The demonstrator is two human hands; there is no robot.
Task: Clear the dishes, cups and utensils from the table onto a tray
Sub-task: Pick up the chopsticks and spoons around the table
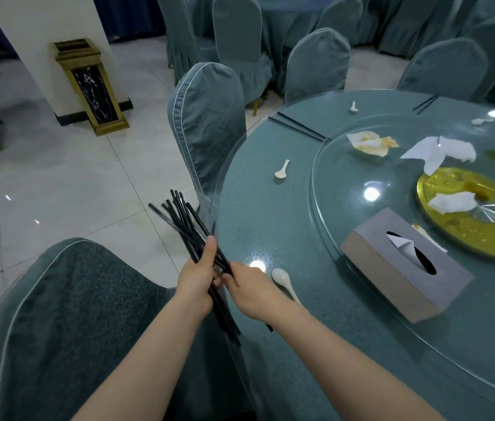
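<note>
My left hand [198, 276] grips a bundle of several black chopsticks [184, 218] beside the near edge of the round teal table [270, 226]. My right hand [252, 291] closes on the same bundle lower down. A white spoon [282, 279] lies on the table just right of my right hand. Two more white spoons [282, 170] [353, 107] lie farther along the rim. Pairs of black chopsticks [298, 126] [426, 103] rest on the far side. No tray is in view.
A glass turntable [346, 189] carries a grey tissue box [404, 264], a gold plate [468, 235] and crumpled napkins [439, 151]. Covered chairs [206, 117] [67, 323] stand close to the table's left side. A gold bin [91, 86] stands by the pillar.
</note>
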